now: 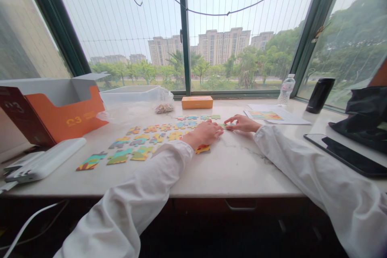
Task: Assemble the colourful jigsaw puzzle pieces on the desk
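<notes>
My left hand (208, 134) lies palm down over the jigsaw pieces, fingers stretched out to the right and partly covering what is under them. Just beyond its fingertips is a small greenish jigsaw piece (229, 127), which the thumb and finger of my right hand (242, 123) grip at the table surface. Several colourful jigsaw pieces (119, 156) are spread in rough rows to the left. A yellow and red piece (203, 149) shows below my left hand. Farther back, a row of blue and green pieces (193, 118) lies near an orange box.
Along the window stand a clear plastic bin (130, 96), the small orange box (197, 102), a water bottle (286, 90) and a black tumbler (320, 95). A printed picture sheet (266, 115) and a phone (347, 154) are on the right. An open carton (71, 111) and white power bank (50, 160) sit left.
</notes>
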The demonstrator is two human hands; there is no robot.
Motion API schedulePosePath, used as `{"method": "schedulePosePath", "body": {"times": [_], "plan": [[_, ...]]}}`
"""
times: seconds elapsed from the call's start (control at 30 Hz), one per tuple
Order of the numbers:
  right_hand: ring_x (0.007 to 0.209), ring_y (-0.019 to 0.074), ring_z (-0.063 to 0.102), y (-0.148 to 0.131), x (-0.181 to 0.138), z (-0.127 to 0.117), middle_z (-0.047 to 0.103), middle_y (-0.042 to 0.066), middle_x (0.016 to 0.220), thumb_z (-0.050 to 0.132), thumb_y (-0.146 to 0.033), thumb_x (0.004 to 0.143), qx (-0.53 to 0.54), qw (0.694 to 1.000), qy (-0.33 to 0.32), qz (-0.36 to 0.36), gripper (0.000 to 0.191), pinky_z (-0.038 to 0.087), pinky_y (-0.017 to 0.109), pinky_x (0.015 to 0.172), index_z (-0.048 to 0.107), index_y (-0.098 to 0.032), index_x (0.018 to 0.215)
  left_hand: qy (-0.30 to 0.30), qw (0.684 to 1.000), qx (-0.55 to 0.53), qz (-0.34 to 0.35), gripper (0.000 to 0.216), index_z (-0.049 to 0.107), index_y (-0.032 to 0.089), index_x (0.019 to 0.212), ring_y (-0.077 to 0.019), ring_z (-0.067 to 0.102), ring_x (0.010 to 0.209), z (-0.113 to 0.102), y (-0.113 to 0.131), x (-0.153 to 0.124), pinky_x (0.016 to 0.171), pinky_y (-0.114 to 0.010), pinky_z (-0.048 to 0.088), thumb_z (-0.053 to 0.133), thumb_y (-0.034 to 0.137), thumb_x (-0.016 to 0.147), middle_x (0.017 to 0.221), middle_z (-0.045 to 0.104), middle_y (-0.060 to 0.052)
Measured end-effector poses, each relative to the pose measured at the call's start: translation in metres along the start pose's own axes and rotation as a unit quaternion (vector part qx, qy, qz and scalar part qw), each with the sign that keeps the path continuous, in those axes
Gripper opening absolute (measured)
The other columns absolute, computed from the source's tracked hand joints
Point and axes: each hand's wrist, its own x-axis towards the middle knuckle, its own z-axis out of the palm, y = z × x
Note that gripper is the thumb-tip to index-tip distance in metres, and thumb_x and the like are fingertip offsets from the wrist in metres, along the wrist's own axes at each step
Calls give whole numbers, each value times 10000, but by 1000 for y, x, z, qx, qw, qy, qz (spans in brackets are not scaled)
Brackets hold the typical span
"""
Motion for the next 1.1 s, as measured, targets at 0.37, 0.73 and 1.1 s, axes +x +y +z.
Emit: {"method": "schedulePosePath", "body": {"times": [0.37, 0.73, 1.1], "plan": [[980, 242, 640, -1, 1, 4, 725, 81, 1049, 734, -548, 768, -5, 1000, 11, 6, 456, 458, 324, 904, 778, -257, 1116, 6, 1000, -8, 2, 363, 700, 246, 1162, -208, 614, 1087, -3, 3, -1, 1046, -356, 378, 380, 342, 1020, 1191, 702, -69], [977, 236, 644, -4, 1, -1, 730, 84, 1106, 717, -541, 783, 22, 999, -16, 18, 491, 474, 322, 892, 756, -220, 1153, -3, 1000, 7, -2, 377, 678, 251, 1210, -205, 595, 1104, -4, 1, -2, 1054, -343, 367, 365, 345, 1022, 1214, 689, -58], [989, 237, 633, 10, -3, -11, 688, 112, 1226, 731, -599, 728, 20, 1000, -16, 0, 604, 490, 331, 874, 739, -203, 1184, 19, 1000, 12, -11, 409, 691, 241, 1187, -192, 593, 1100, 4, -6, 2, 1031, -336, 377, 322, 329, 1033, 1215, 694, -52]]}}
